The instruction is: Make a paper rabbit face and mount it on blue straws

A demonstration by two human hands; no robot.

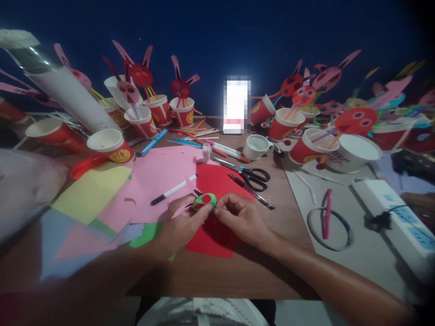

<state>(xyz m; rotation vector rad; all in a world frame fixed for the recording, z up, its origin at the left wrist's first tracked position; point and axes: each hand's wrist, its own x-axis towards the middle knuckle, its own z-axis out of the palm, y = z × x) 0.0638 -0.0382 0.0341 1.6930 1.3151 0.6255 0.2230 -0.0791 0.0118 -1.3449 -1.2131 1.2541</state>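
On the left of the wooden surface (pixel 204 280), a yellow sheet (pixel 93 192) lies among other loose papers, and beside it spreads a pink sheet (pixel 163 165) with a black-and-white marker (pixel 174 189) on top. Next comes your left hand (pixel 185 226), its thumb and fingers pinching a small green cut-out (pixel 205 201) with a red spot, held above the red sheet (pixel 214 246). Pink strips (pixel 181 209) stick out on its left side. Expect almost no weight: it looks like thin paper, probably stiff enough to keep its shape, easy to crease and hardly slippery. Take it by the rim with a light pinch and spare the strips, which would likely bend first. At its right edge, your right hand (pixel 243 222) has its fingers close together; whether they grip anything, you cannot tell. Farther right lie black-handled scissors (pixel 251 174) and a pen (pixel 251 192).
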